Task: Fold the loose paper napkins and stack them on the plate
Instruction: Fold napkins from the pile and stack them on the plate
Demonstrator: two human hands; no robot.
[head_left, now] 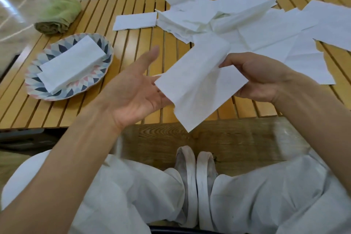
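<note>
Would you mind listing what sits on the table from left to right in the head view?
Green cloth → patterned plate holding folded napkins → single folded napkin → pile of loose napkins.

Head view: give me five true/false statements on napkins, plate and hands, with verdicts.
1. The plate already holds folded napkins. True.
2. The right hand pinches the held napkin above the table's near edge. True.
3. The left hand is closed in a fist around the green cloth. False: it is open, palm up, under the held napkin's left end; the cloth lies rolled at the table's far left corner.
4. The loose napkin pile lies on the plate. False: it is spread over the slatted table to the right of the plate.
5. One folded napkin lies alone on the table left of the pile. True.
</note>
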